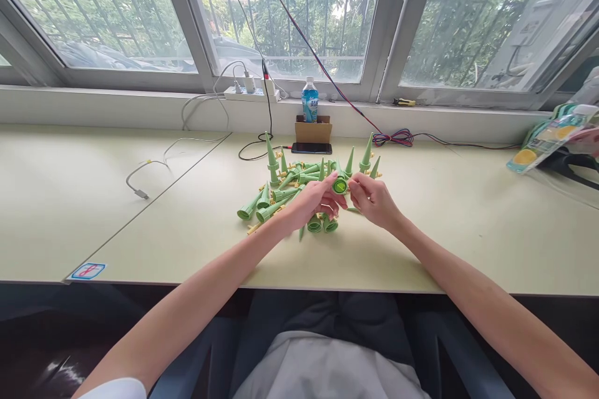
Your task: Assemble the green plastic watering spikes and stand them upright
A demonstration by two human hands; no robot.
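Left hand point(321, 198) gripping green spike point(340, 186); other spikes point(283, 194) just beyond. Right hand point(372, 195) beside it, fingers closed, any held piece hidden. Spike probably light, stiff, smooth; best held around rim.

A blue bottle point(309, 103) stands behind a phone point(311, 148); a power strip point(244, 96) lies leftward.

bright daylight through the windows point(285, 19), table point(468, 218) evenly lit, darkness beneath it, edges stretched by wide-angle distortion
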